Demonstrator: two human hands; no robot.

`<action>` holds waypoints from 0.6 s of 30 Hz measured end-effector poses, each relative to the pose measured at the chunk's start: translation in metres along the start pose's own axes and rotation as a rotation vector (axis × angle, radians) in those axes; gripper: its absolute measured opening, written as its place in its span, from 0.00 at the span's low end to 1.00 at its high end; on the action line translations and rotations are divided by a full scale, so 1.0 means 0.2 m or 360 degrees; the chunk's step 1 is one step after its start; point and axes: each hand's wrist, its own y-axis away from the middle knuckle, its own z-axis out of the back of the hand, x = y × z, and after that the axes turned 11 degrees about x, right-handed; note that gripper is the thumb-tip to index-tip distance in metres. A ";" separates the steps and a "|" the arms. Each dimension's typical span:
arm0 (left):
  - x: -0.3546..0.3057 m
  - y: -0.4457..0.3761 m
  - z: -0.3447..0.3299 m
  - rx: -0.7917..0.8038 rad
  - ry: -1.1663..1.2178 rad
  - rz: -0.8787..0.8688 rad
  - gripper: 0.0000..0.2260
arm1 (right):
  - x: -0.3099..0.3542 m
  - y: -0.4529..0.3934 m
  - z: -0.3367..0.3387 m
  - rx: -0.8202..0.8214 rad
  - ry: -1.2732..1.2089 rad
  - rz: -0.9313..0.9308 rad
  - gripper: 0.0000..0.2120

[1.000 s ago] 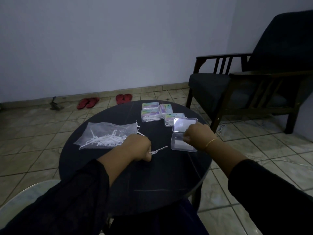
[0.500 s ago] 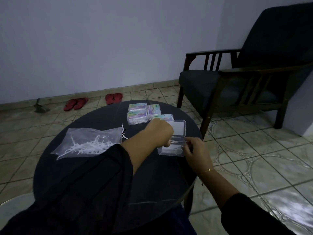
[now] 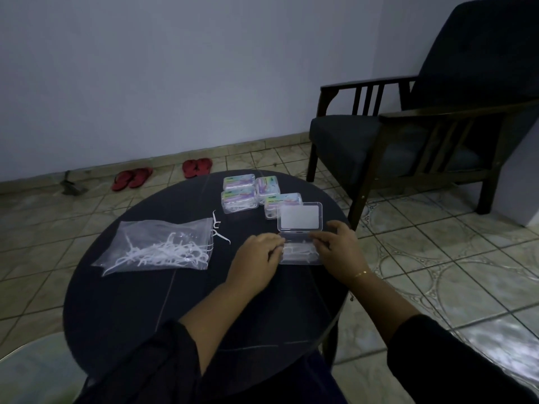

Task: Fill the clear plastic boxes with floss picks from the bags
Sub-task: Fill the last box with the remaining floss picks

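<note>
Floss picks (image 3: 300,249) are seen in the open clear plastic box (image 3: 300,255) at the table's (image 3: 131,301) three o'clock. Its edges are pinched by the left hand (image 3: 258,258) and right hand (image 3: 339,249), presumably for steadying. The bag (image 3: 157,247) lies at nine o'clock.

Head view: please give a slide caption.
Both hands settle floss picks into an open clear box.

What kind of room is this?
Probably a living room at home: a dark wooden armchair, red flip-flops by the wall on the tiled floor, and a small round black table.
</note>
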 end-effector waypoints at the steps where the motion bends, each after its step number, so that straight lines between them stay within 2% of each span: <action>1: 0.00 0.01 0.00 -0.0010 0.0002 -0.0025 0.13 | 0.01 0.00 0.01 0.0034 0.0015 -0.0026 0.15; 5: -0.01 0.03 0.04 -0.0016 -0.0009 -0.0084 0.14 | 0.03 0.02 0.01 0.0054 -0.0022 -0.0068 0.16; 10: 0.05 0.08 0.13 -0.0020 -0.0051 -0.0137 0.15 | 0.13 0.03 -0.01 -0.0080 0.0152 -0.0012 0.15; 14: 0.16 0.14 0.24 -0.0074 -0.0204 -0.0144 0.16 | 0.33 0.03 -0.05 -0.0198 0.0328 0.0244 0.13; 16: 0.25 0.17 0.33 -0.0130 -0.0283 -0.0144 0.19 | 0.44 0.02 -0.10 -0.0161 0.0311 0.0427 0.12; 18: 0.35 0.20 0.43 -0.0142 -0.0389 -0.0081 0.26 | 0.52 -0.02 -0.17 -0.0047 0.0241 0.0549 0.11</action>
